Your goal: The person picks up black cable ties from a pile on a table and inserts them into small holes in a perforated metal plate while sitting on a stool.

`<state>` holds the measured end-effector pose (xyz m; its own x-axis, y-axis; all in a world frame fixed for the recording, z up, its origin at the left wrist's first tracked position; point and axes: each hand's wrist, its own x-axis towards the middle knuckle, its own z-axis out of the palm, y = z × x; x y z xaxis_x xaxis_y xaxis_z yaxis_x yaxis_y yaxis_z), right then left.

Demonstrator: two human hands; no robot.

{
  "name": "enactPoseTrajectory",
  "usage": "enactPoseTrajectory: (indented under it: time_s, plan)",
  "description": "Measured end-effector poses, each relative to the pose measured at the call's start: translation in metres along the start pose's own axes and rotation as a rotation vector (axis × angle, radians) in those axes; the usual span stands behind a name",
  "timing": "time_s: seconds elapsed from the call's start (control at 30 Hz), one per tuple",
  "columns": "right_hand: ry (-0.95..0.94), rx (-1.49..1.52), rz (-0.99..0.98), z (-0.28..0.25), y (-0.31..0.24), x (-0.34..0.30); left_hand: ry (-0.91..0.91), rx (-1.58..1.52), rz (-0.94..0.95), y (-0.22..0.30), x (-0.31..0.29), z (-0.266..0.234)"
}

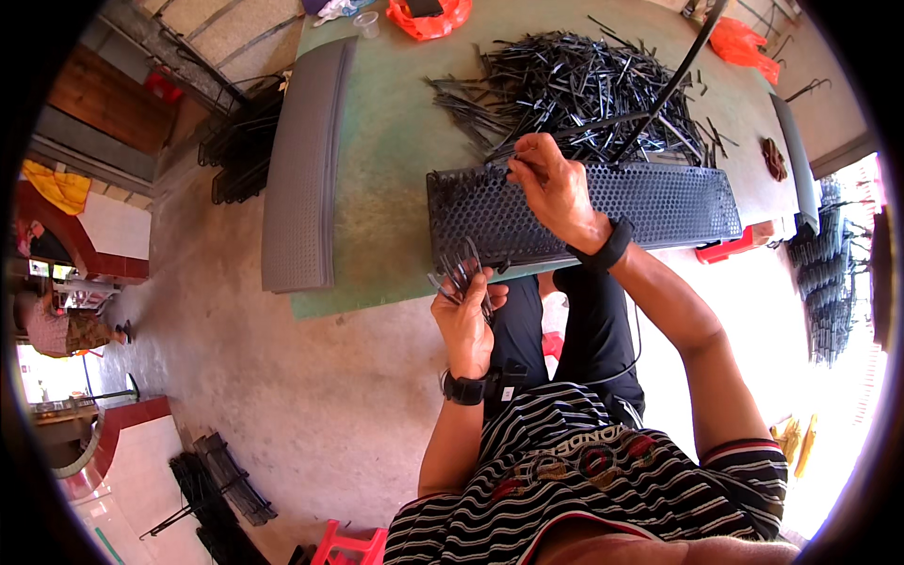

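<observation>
A black perforated panel (650,202) lies along the near edge of the table, in front of me. Several thin black strips (461,268) stick out of my left hand (466,320), which is closed around them just off the panel's near left corner. Over the panel's left half is my right hand (556,193), fingers pinched together near its far edge. A small dark bit shows at those fingertips, too small to name. Beyond the panel a large heap of similar black strips (584,85) is piled up. A black rod (673,80) slants up from the panel's far side.
Grey perforated sheets (306,169) are stacked at the left of the green table (391,188). Red plastic bags (428,19) and a clear cup (366,24) sit at its far side. A red stool (348,544) stands on the floor, lower left. Another person (61,325) is far left.
</observation>
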<state>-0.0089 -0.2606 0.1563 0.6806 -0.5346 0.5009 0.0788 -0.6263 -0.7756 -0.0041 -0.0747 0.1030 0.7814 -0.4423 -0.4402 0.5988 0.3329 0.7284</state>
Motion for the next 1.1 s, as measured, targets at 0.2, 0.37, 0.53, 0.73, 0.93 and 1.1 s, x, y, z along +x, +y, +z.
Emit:
enactPoseTrajectory:
  time_s: [0.2,0.37,0.53,0.73,0.93,1.1]
  plan:
    - [-0.025,-0.008,-0.011,0.013,0.023,0.003,-0.027,0.016,0.02,0.001,0.001,-0.003]
    - [-0.119,-0.119,-0.074,0.013,0.02,0.011,-0.007,-0.026,0.002,0.007,-0.002,0.003]
    - [-0.088,-0.091,-0.044,0.014,0.015,0.012,0.017,-0.043,-0.011,0.009,-0.004,0.003]
    - [-0.067,-0.067,-0.029,0.016,0.02,0.01,-0.002,-0.044,-0.001,0.009,-0.004,-0.001]
    - [-0.216,-0.421,-0.275,0.014,0.035,0.011,-0.013,-0.055,-0.014,0.009,-0.004,0.002]
    - [-0.357,-0.246,0.072,0.006,-0.009,-0.004,-0.018,-0.027,-0.036,0.004,-0.004,0.004]
